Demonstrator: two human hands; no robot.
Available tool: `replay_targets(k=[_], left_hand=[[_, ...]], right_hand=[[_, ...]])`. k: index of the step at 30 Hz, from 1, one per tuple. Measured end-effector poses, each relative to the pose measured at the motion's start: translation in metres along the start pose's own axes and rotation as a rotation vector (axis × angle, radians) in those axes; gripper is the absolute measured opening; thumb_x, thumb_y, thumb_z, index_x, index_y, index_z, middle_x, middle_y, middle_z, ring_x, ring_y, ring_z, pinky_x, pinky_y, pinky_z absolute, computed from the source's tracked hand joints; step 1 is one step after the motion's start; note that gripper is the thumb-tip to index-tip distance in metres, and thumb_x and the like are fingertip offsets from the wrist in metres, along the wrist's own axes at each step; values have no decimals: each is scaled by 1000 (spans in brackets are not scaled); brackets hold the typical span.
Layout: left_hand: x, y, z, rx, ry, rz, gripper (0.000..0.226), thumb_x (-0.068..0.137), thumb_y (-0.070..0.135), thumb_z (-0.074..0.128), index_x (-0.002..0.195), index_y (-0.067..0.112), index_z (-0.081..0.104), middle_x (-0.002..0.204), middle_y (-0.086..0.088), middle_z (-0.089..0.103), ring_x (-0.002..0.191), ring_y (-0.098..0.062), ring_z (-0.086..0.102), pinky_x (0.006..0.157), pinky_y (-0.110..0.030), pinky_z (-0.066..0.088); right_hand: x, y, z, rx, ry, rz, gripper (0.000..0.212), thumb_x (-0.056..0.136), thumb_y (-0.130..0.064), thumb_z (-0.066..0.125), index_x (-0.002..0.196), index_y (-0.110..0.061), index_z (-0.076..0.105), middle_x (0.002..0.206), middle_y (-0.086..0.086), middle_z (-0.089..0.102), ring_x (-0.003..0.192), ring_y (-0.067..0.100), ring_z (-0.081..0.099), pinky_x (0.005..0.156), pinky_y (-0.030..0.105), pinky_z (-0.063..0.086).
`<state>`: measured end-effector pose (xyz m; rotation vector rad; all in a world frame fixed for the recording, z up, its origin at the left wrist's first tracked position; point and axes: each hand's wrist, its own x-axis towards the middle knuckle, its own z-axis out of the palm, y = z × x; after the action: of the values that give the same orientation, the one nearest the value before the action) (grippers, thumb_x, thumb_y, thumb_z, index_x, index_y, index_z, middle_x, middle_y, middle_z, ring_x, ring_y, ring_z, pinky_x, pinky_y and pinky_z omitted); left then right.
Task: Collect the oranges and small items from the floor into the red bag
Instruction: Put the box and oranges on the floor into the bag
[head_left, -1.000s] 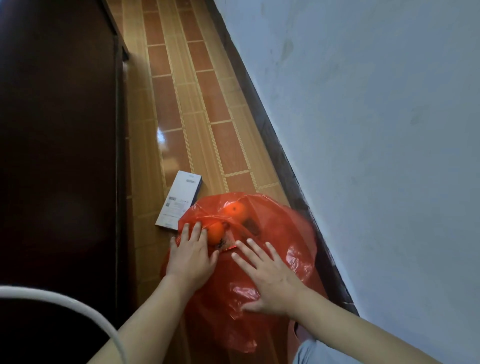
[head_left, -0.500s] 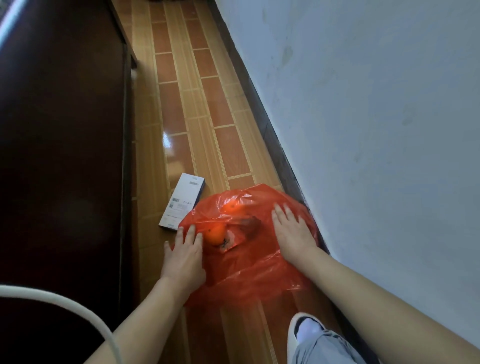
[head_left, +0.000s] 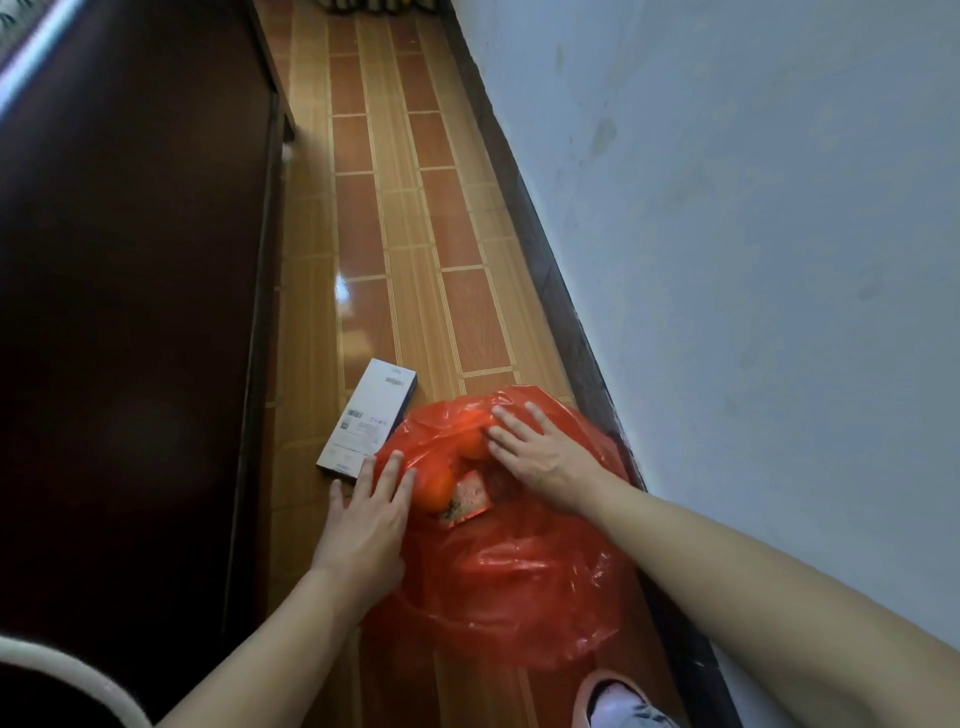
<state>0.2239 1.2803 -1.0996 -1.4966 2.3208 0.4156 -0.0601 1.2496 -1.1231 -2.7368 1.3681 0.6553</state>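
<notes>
Red bag (head_left: 519, 571) lay crumpled on tiled floor (head_left: 374, 208) between dark cabinet (head_left: 130, 312) and white wall (head_left: 753, 260). Held two oranges (head_left: 436, 486) and a small packet (head_left: 467, 501). Left hand (head_left: 363, 525) rested flat, fingers straight, on bag's left edge beside nearer orange. Right hand (head_left: 540, 452) pressed flat with spread fingers on bag's far side. White box (head_left: 369, 418) lay just beside bag.

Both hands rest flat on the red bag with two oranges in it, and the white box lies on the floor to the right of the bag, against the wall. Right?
Not quite. The head view shows the white box left of the red bag, beside the dark cabinet, not against the wall. The rest holds: left hand and right hand lie flat on the bag, oranges inside.
</notes>
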Motion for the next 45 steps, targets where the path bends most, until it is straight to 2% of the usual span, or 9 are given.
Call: replay_targets(k=[7,13,17,21,27,31,36,41,45], left_hand=[[24,4,5,8,-17,25,105,93,32,65,164,20,-10,172,-3,-19,157,-36,-17,122,-68,7],[49,2,5,-41,-20,-72,86,97,20,50,165,19,-2,173,-4,-9,159,-38,-8,121,-69,12],[57,12,1,-258,54,-145,75,98,25,46,164,21,11,173,-1,4,159,-33,7,124,-61,20],[46,20,8,-338,69,-100,66,104,30,38,165,23,12,174,0,5,159,-28,8,127,-55,17],[37,13,7,-315,71,-156,72,101,11,43,165,22,11,174,1,2,159,-28,8,125,-53,26],[35,9,9,-269,60,-162,77,100,10,49,165,20,9,174,0,1,159,-28,9,123,-51,32],[34,10,7,-242,59,-175,82,101,21,59,165,19,8,173,-3,5,158,-31,13,121,-51,35],[29,15,3,-236,26,-165,77,101,19,52,165,17,8,173,-3,4,158,-30,14,120,-52,36],[24,14,4,-234,-4,-153,73,100,19,44,165,18,11,173,-1,5,157,-29,15,120,-51,36]], right_hand=[[-1,30,15,372,-67,327,99,91,-74,47,165,-14,17,172,5,16,161,26,1,129,57,9],[-16,38,33,278,-270,319,88,88,-49,66,161,-16,30,169,7,22,161,32,4,128,60,9],[-24,20,14,485,58,497,60,91,-25,54,151,-22,50,167,-1,32,159,24,16,128,58,11],[-25,-38,-6,687,379,355,65,95,-54,50,155,-32,41,169,-10,27,159,15,14,128,52,9],[-24,-97,16,284,-145,-90,70,106,-23,45,167,-18,9,175,8,2,160,34,-1,126,64,10],[-35,-74,20,232,-160,135,65,103,-7,26,165,-10,11,175,9,0,160,34,-6,125,62,8],[-58,-35,18,184,-188,577,89,102,-30,62,165,-7,2,173,17,-4,159,42,-3,125,62,15],[-67,-48,29,137,-510,545,61,112,-37,28,165,-7,19,172,21,8,158,46,5,125,64,12],[-71,-53,25,187,-512,523,68,106,-33,43,164,-4,19,171,22,11,158,44,8,125,62,16]])
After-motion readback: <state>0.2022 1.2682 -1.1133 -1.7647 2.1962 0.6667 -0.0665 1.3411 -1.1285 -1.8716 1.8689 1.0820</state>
